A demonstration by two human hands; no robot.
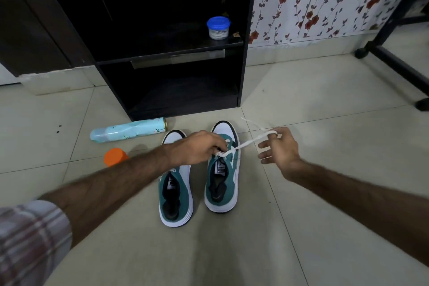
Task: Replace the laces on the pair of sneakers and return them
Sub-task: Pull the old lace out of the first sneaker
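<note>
A person in a plaid, rolled sleeve point(30, 239) leans over a pair of teal-and-white low-top sneakers on pale floor tiles point(325, 193), heels nearest the viewer, toes pointing at the cabinet, apparently set side by side so both can be reached from one spot. The left sneaker point(175, 193) sits untouched; whether it carries a lace cannot be told, since the forearm crosses its front. The right sneaker point(222, 181) is the one being worked.

The left hand point(199, 147) reaches across to the eyelets of the right sneaker, fingers curled down and pinching the flat white shoelace point(246, 144) where it meets the upper, seemingly to pin it while slack is drawn. The right hand point(278, 148) is off to the side of the shoe, the lace looped over one raised finger, the remaining fingers spread loosely; the lace runs taut from the eyelets to that finger, its free end trailing beyond toward the wall.

Further off, an orange plastic cap point(115, 157) and a pale-blue spray can point(128, 132) lying on its side rest on the tiles left of the shoes. Behind stands a dark wooden open cabinet point(243, 65), probably where the pair returns, with a blue-lidded plastic tub point(218, 28) on its shelf, beside floral wallpaper point(313, 2).
</note>
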